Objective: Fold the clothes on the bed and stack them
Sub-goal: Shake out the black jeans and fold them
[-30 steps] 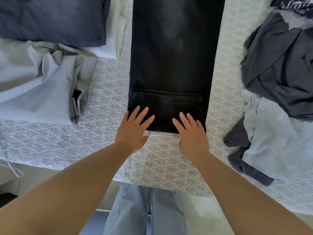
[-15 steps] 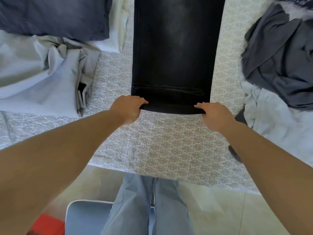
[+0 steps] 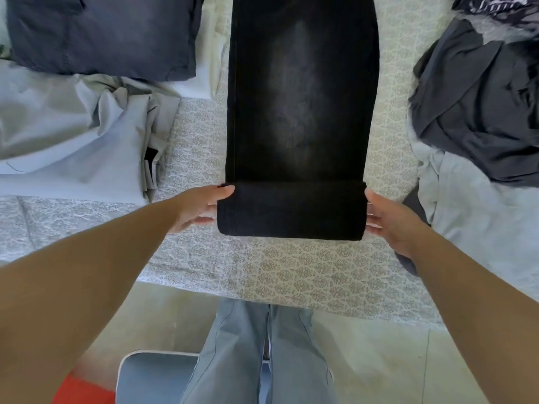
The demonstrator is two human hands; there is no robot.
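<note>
Nearest you: pale tiled floor (image 3: 379, 360), your light blue trouser legs (image 3: 250, 354), a grey-blue rounded object (image 3: 154, 377) and a red patch (image 3: 83, 392) at bottom left, both cut off and hard to identify. Next, the bed (image 3: 291, 272) edge with its patterned white-grey cover. On it, the black jeans (image 3: 300, 112) lie flat and lengthwise, near end folded over into a band. Your left hand (image 3: 201, 207) grips the band's left edge, thumb on top, fingers underneath; your right hand (image 3: 390, 220) grasps the right edge, fingers mostly hidden behind the fabric. Left: crumpled light grey garment (image 3: 73, 147), folded dark denim piece (image 3: 102, 33) beyond it. Right: pale blue garment (image 3: 481, 217) under a rumpled dark grey garment (image 3: 481, 106). Jeans' far end is out of frame; a patterned dark item (image 3: 501, 7) is clipped at top right.
</note>
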